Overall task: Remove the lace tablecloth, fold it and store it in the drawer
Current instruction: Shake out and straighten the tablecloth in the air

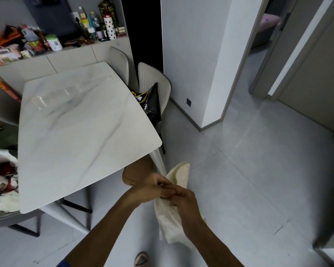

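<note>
Head view shows the left hand (152,186) and right hand (183,199) pinching the cream lace tablecloth (170,222) together, off the surface's (81,122) near right corner, above the floor. The cloth hangs in a long bundle. To fold it well, I think both hands should match the edges and keep it off the floor.

Both forearms are seen bare to the wrists, and nothing is worn on the hands: no rings, watch or gloves can be made out. A scrap of blue sleeve (63,264) is seen at the left elbow. A pink slipper (141,259) is worn.
</note>
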Demonstrator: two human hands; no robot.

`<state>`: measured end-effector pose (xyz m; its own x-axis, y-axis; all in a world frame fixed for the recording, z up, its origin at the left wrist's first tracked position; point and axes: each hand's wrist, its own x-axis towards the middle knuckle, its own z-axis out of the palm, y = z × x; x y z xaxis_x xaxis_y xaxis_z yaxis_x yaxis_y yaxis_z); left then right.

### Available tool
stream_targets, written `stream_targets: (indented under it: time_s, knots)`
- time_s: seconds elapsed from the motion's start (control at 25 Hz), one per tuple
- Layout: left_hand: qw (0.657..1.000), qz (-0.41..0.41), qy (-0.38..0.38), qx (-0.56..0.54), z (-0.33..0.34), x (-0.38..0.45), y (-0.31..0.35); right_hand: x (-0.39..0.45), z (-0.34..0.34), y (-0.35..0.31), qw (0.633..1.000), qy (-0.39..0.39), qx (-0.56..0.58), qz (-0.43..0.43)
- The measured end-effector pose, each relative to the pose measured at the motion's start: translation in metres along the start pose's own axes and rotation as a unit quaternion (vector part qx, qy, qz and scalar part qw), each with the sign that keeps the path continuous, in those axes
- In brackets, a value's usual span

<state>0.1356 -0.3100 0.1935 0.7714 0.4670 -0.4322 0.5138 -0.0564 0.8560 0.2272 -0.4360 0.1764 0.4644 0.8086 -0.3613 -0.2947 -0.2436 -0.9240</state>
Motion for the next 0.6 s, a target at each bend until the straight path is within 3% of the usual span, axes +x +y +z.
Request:
stream_targets:
  time_s: [0.2, 0.32, 0.36, 0.44, 0.52, 0.6]
  knots:
    - [0.996, 0.064, -0.014, 0.056, -0.002, -0.008, -0.005, -0.008, -0.009, 0.005, 0.995, 0.002, 0.075, -0.072]
    - [0.994, 0.072, 0.012, 0.086, -0.013, -0.014, 0.000, -0.007, -0.032, 0.007, 0.982, 0.050, 0.108, -0.145]
    - [0.992, 0.067, 0.039, 0.097, -0.019, -0.017, 0.001, -0.004, -0.045, 0.009, 0.983, 0.061, 0.075, -0.155]
    - [0.986, 0.066, 0.096, 0.120, -0.029, -0.023, 0.004, 0.000, -0.062, 0.020, 0.981, 0.018, -0.106, -0.162]
    - [0.981, 0.092, 0.111, 0.126, -0.037, -0.027, 0.012, 0.002, -0.062, 0.034, 0.928, -0.051, -0.324, -0.179]
    - [0.975, 0.133, 0.100, 0.145, -0.046, -0.033, 0.026, 0.008, -0.055, 0.044, 0.892, -0.043, -0.397, -0.210]
